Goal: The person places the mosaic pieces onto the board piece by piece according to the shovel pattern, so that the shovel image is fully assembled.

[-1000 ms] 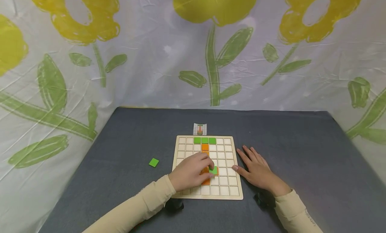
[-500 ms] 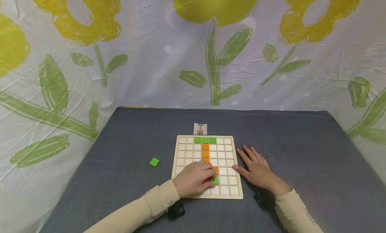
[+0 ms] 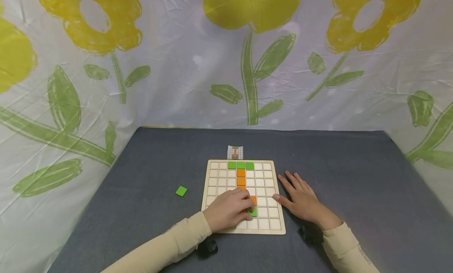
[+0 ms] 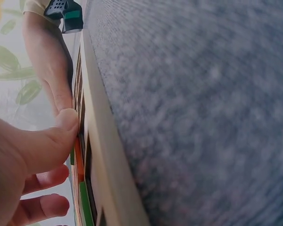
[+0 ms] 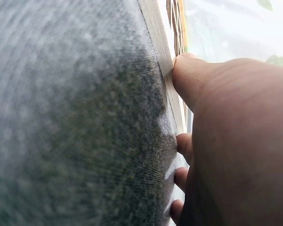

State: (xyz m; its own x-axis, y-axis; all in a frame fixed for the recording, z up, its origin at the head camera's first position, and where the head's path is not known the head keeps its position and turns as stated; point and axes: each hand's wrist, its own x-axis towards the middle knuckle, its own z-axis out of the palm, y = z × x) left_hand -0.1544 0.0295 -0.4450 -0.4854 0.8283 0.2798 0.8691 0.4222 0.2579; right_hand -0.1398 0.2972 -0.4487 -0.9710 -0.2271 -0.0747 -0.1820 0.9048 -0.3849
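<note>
A pale wooden grid board (image 3: 278, 226) lies on the table. My left hand (image 3: 226, 211) reaches over its lower part. Thumb and forefinger pinch a green square tile (image 3: 254, 212) low on the board, right of the middle column; the hand covers part of it. An orange tile (image 3: 253, 200) sits in the cell just above. My right hand (image 3: 304, 200) lies with fingers spread beside the board, its thumb on the right rim, as the right wrist view also shows. Three green tiles (image 3: 240, 165) fill cells of the top row; orange tiles (image 3: 241, 181) run down below the middle one.
One loose green tile (image 3: 181, 191) lies on the dark table (image 3: 152, 163) left of the board. A small pattern card (image 3: 235, 152) stands or lies at the board's far edge. Black wrist devices (image 3: 207, 248) show below both wrists. A flowered cloth (image 3: 177, 88) hangs behind.
My left hand has moved the green tile one row nearer, uncovering an orange tile above it, then stayed almost still. The right hand keeps its place.
</note>
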